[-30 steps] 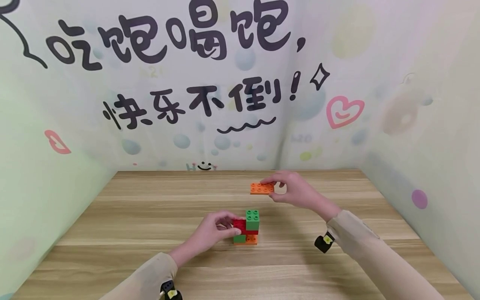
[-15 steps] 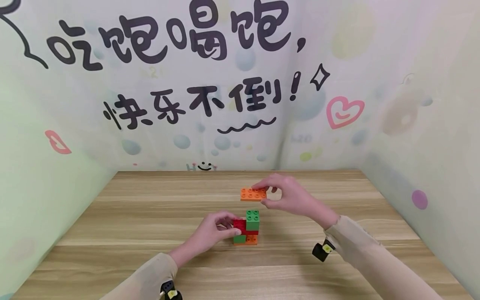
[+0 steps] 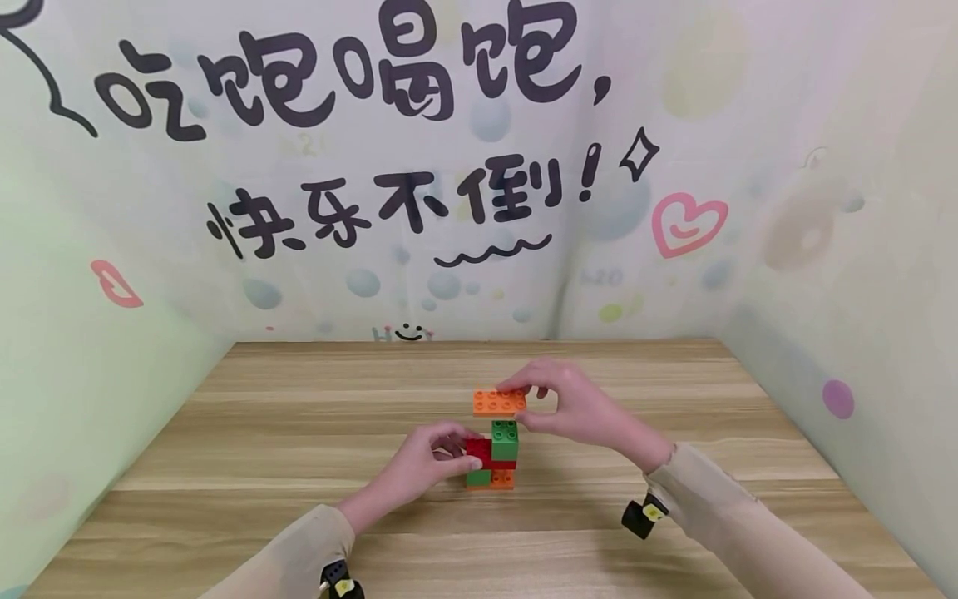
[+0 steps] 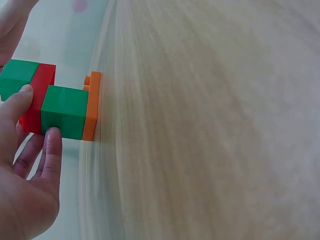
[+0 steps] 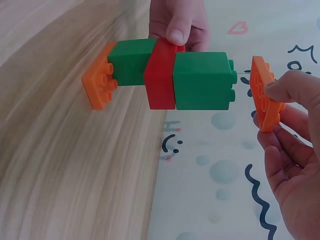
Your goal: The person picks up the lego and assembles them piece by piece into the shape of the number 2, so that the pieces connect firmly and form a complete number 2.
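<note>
A stack of toy building bricks stands on the table: an orange plate (image 5: 94, 82) at the bottom, a green brick (image 4: 65, 111) on its left half, a red brick (image 5: 161, 75) across that, and a second green brick (image 3: 505, 441) on the red one's right end. My left hand (image 3: 422, 462) grips the red brick's left end between thumb and fingers. Just above the upper green brick, apart from it, hangs another orange plate (image 3: 497, 403), level. My right hand (image 3: 572, 408) pinches this plate by its right end.
The wooden table (image 3: 299, 416) carries the stack near its middle. Behind it rises a wall (image 3: 479, 291) with printed black writing and drawings; further walls (image 3: 846, 349) close off both sides.
My right hand has brought the held orange plate left and down, from behind the stack to just above the upper green brick. My left hand and the stack have stayed put.
</note>
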`<state>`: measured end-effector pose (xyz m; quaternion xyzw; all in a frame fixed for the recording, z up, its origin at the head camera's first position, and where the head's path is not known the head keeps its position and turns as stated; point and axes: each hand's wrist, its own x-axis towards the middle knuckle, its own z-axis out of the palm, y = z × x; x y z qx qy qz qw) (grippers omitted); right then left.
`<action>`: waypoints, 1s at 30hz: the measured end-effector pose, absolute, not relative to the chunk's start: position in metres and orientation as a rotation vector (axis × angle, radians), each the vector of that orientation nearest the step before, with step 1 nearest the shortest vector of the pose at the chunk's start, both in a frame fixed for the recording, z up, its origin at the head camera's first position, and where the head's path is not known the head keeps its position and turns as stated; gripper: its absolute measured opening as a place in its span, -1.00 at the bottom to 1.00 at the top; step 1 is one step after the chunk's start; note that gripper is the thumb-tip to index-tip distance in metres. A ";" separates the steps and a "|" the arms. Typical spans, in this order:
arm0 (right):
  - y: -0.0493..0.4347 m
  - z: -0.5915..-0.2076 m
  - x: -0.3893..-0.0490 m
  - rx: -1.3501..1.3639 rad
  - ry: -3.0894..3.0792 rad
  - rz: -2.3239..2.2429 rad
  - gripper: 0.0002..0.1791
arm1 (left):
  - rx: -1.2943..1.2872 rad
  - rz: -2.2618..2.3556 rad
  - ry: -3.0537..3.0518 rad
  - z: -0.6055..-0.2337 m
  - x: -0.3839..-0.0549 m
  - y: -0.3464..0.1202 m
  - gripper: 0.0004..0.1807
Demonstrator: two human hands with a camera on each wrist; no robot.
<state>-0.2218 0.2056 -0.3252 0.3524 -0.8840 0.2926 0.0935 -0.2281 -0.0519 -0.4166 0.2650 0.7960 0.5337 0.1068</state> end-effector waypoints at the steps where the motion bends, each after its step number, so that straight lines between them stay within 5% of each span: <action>1: 0.205 -0.326 -0.221 1.047 -2.627 0.874 -0.60 | 0.778 1.570 2.342 -0.417 -0.228 -0.052 -0.67; 30: 0.197 -0.342 -0.209 1.045 -2.676 0.942 -0.61 | 0.759 1.588 2.329 -0.415 -0.227 -0.052 -0.65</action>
